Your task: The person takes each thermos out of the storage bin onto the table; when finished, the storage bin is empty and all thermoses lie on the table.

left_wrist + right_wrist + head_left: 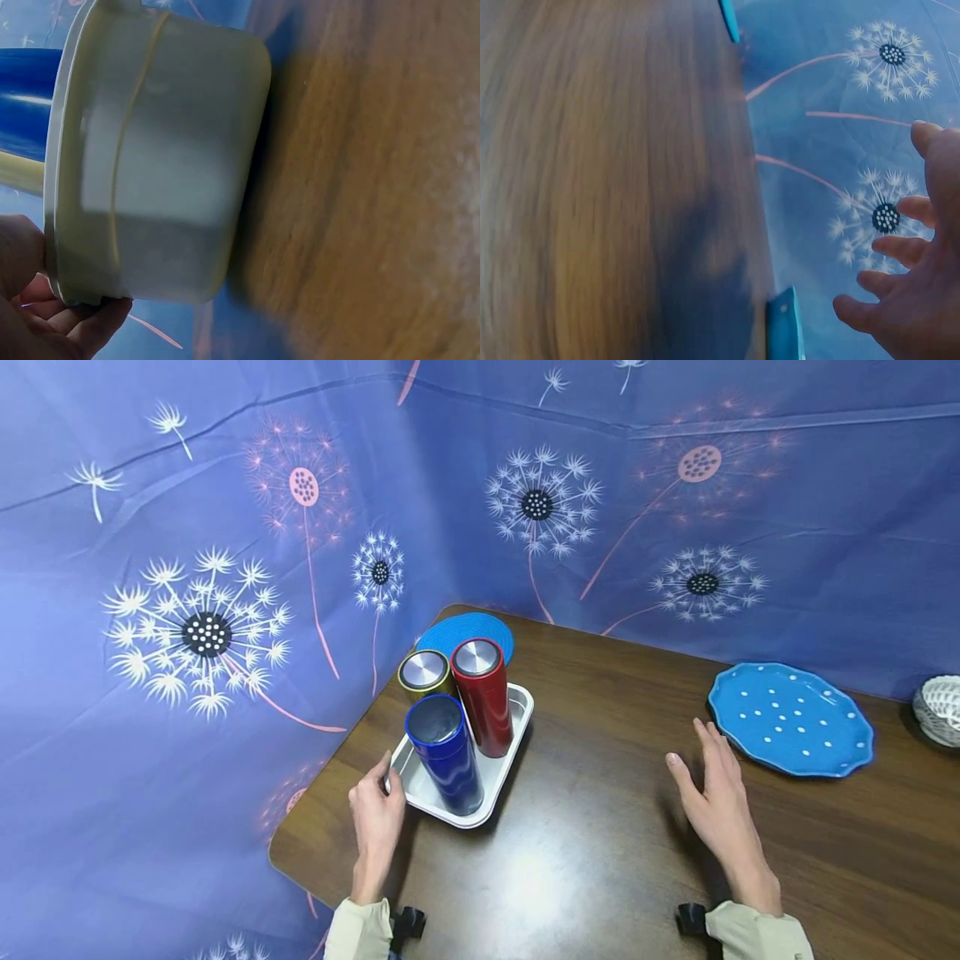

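Observation:
My left hand [377, 810] holds the near left corner of a white tray [517, 695]. In the left wrist view its thumb lies at the rim and its fingers curl beneath the lip of the tray's deep side wall [169, 157]. Upright in the tray stand a blue flask [453, 777] in front, a red flask [491, 710] at the right and a gold flask [423, 670] behind; its lower part is hidden by the blue one. Above the table, my right hand [722, 810] has its fingers spread and holds nothing, just left of a blue plate with white dots [787, 720].
A round blue mat [480, 628] lies in the table's far left corner, partly hidden behind the flasks. At the far right is a white woven-looking bowl [941, 710]. Blue cloth with dandelion prints [450, 485] hangs along the back and left edges of the wooden table [600, 735].

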Action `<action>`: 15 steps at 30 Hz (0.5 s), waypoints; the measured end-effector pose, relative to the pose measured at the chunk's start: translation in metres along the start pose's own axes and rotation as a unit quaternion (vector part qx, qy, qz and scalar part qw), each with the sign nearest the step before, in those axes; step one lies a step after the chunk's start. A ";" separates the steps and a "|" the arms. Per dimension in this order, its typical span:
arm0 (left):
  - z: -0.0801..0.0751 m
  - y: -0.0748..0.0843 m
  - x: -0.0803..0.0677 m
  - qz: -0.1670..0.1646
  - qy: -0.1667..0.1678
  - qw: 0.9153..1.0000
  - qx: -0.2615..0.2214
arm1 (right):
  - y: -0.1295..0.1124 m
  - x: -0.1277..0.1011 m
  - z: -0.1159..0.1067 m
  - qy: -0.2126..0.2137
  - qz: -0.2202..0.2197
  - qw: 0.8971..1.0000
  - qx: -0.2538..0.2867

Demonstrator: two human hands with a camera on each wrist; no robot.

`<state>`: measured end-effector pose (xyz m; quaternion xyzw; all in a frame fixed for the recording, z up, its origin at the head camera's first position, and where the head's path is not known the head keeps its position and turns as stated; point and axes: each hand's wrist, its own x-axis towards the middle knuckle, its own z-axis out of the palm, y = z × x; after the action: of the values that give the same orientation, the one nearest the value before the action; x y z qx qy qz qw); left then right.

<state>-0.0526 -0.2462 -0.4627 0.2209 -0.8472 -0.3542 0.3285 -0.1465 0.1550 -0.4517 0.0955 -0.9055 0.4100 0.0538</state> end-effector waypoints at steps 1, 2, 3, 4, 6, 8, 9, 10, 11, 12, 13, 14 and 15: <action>0.000 0.000 0.000 0.002 0.003 1.000 0.003 | -0.002 0.001 0.001 -0.001 -0.001 1.000 0.009; 0.000 -0.001 -0.001 0.004 0.006 1.000 0.006 | -0.003 0.002 0.003 0.000 -0.002 1.000 0.016; 0.000 -0.001 -0.001 0.006 0.009 1.000 0.007 | -0.005 0.004 0.004 0.002 -0.005 1.000 0.025; 0.000 -0.001 -0.001 0.008 0.011 1.000 0.009 | -0.007 0.006 0.006 0.002 -0.005 0.999 0.034; 0.000 -0.002 -0.002 0.013 0.015 1.000 0.013 | -0.009 0.008 0.010 0.002 -0.001 0.999 0.051; 0.000 -0.003 -0.002 0.013 0.017 1.000 0.016 | -0.011 0.010 0.014 0.001 0.004 0.998 0.065; 0.000 -0.003 -0.002 0.014 0.018 1.000 0.016 | -0.012 0.011 0.015 0.000 0.006 0.997 0.075; 0.001 -0.003 -0.002 0.014 0.021 1.000 0.017 | -0.014 0.013 0.017 -0.001 0.007 0.997 0.083; 0.001 -0.003 -0.003 0.012 0.022 1.000 0.018 | -0.015 0.014 0.019 -0.002 0.007 0.996 0.091; 0.001 -0.003 -0.003 0.010 0.022 1.000 0.018 | -0.016 0.015 0.020 -0.003 0.006 0.995 0.099; 0.002 -0.003 -0.003 0.007 0.022 1.000 0.018 | -0.018 0.016 0.022 -0.004 0.005 0.994 0.108; 0.002 -0.002 -0.003 0.005 0.022 1.000 0.017 | -0.019 0.017 0.023 -0.005 0.002 0.993 0.114; 0.003 -0.002 -0.003 0.003 0.022 1.000 0.017 | -0.021 0.018 0.024 -0.005 -0.001 0.993 0.120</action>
<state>-0.0521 -0.2442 -0.4669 0.2320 -0.8464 -0.3338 0.3440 -0.1598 0.1209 -0.4494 0.1042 -0.8501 0.5149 0.0375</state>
